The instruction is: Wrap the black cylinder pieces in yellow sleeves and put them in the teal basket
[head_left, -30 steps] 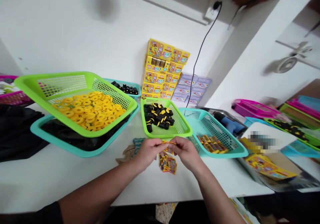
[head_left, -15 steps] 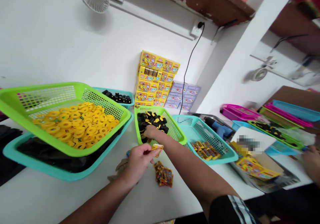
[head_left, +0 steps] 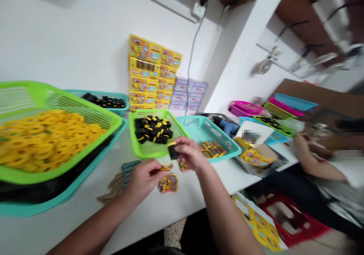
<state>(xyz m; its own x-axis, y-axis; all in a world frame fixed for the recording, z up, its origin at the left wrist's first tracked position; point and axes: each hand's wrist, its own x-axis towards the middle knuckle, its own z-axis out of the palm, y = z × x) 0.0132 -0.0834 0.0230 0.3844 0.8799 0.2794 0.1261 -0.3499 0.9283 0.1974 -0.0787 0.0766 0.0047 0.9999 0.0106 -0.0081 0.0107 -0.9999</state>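
Note:
My left hand (head_left: 145, 175) pinches a small printed orange-and-yellow wrapper (head_left: 166, 168) between thumb and fingers. In my right hand (head_left: 191, 152) is a black cylindrical piece (head_left: 173, 151) with a yellow rim, just in front of the left hand. Another bit of printed wrapper (head_left: 184, 166) shows beneath the right hand; whether that hand holds it I cannot tell. A small stack of printed wrappers (head_left: 168, 183) lies on the white table below both hands. Just beyond them stands a green basket (head_left: 133, 143) of similar black-and-yellow pieces.
At left, a green basket (head_left: 109, 132) of yellow rings sits over a turquoise basket (head_left: 71, 196). A turquoise basket (head_left: 234, 149) with wrapped pieces stands right. Yellow boxes (head_left: 145, 84) are stacked against the wall. A person (head_left: 318, 164) sits at far right.
My right hand has come out of the green basket toward me with a black-and-yellow piece. My left hand still pinches its wrapper. The view has swung to the right.

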